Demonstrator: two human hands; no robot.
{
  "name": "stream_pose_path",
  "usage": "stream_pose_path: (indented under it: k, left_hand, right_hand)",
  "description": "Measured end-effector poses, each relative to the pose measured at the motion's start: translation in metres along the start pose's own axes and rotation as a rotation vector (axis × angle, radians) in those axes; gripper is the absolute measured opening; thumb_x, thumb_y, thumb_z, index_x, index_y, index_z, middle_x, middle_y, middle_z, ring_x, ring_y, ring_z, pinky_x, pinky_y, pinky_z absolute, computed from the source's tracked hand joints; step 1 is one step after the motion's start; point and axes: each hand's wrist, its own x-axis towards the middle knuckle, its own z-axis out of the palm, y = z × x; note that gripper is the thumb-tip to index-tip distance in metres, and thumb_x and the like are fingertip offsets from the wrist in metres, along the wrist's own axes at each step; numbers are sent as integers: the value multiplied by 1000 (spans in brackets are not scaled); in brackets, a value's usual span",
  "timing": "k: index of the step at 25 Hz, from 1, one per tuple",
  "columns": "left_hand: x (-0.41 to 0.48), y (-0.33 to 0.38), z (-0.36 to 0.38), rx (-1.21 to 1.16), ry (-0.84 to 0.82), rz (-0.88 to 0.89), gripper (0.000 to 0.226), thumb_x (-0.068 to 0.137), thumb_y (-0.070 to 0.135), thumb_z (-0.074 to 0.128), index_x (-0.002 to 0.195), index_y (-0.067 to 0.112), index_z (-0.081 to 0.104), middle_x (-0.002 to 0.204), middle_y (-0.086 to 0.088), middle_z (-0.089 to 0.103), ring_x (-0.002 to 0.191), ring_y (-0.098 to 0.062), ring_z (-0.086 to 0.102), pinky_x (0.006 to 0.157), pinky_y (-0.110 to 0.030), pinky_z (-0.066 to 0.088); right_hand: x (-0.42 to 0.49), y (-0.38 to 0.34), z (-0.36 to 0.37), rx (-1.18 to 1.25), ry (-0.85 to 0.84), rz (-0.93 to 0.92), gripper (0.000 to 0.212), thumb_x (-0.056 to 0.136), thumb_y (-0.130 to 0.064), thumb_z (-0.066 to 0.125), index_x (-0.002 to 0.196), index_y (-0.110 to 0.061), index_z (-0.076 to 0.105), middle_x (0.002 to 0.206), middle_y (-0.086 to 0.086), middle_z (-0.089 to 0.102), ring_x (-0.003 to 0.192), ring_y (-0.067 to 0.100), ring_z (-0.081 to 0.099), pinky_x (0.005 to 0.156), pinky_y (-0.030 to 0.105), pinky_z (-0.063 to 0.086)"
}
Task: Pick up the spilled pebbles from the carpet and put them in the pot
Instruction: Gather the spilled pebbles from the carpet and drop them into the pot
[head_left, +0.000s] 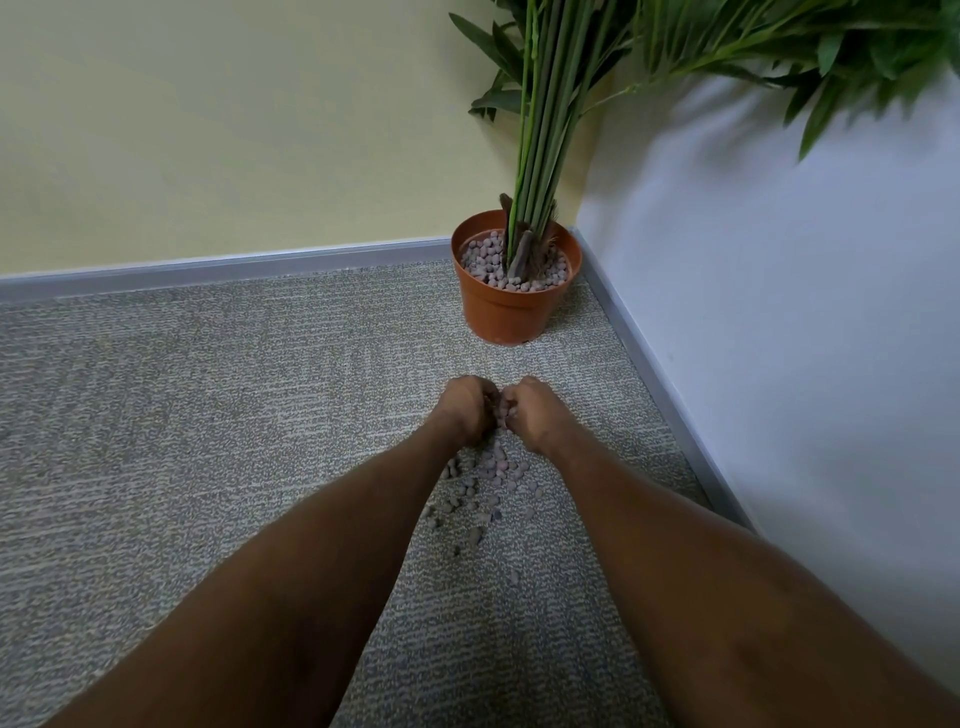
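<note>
Several small grey-brown pebbles (485, 483) lie scattered on the grey carpet (208, 415), between my forearms. My left hand (465, 408) and my right hand (530, 410) are cupped side by side just above the far end of the spill, fingers curled around a handful of pebbles that show in the gap between them. A terracotta plastic pot (511, 312) stands beyond my hands in the room corner, filled with the same pebbles around green plant stems (537, 156).
A yellow wall runs along the back and a pale blue wall (779, 312) along the right, both with a grey skirting strip (649, 353). Plant leaves hang over the top right. Carpet stretches to the left.
</note>
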Motion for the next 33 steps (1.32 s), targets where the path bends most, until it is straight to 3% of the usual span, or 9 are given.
stream_pose_path:
  k: [3,8,12,15,20,25,29,31,33]
  left_hand:
    - [-1,1,1,2,15,0,15,86,2,69,83,17,73,67,6,63,59,-9,57,43,-7,38]
    - [-6,5,5,30,23,16,9,87,10,71,90,5,77,85,-9,74,72,-17,62,68,-26,51]
    - [-10,8,10,9,-27,49,5,87,3,71,90,4,74,85,-8,72,73,-18,64,65,-25,53]
    - [-9,11,9,82,-81,139,8,88,0,69,92,5,75,99,-9,72,88,-24,70,80,-32,59]
    - [-10,13,6,270,-169,296,18,94,3,61,107,9,71,112,-5,61,97,-24,65,87,-37,58]
    - [-13,9,12,291,-166,332,17,95,3,58,105,10,70,113,-6,58,95,-24,64,80,-36,58]
    - [-11,11,20,303,-115,348,23,94,0,53,108,13,68,112,-6,55,93,-22,58,78,-34,53]
    - [-7,11,20,295,-122,344,24,94,-1,53,108,12,69,110,-6,57,91,-20,58,73,-30,49]
    - [-5,12,17,242,-148,314,23,93,0,53,107,9,69,109,-9,63,90,-24,65,73,-33,55]
  right_hand:
    - [1,-7,-3,-82,-10,19,20,98,-1,55,93,-8,73,105,15,65,95,33,67,78,35,51]
    - [1,-20,2,-193,41,93,18,101,-2,55,109,-5,71,109,17,71,99,32,69,80,37,53]
    - [5,-17,-11,-22,151,164,11,97,-1,64,101,-6,73,100,14,73,87,25,69,78,36,61]
    - [18,-14,-48,288,322,195,10,92,0,71,94,-9,76,93,9,75,81,20,70,73,30,59]
    - [46,-12,-124,481,681,97,15,90,-2,76,103,-7,81,102,9,79,90,19,73,86,32,62]
    - [64,-11,-143,371,625,59,18,91,2,74,106,-4,81,110,15,77,97,24,73,95,35,60]
    - [70,-13,-138,281,536,88,19,94,-3,74,111,-6,81,118,13,76,104,23,71,91,22,52]
    - [72,-13,-137,289,540,83,21,97,-3,71,115,-5,79,120,13,76,90,14,70,79,6,48]
    - [72,-11,-136,329,543,80,24,99,0,67,120,-2,76,121,14,75,74,3,63,64,-4,42]
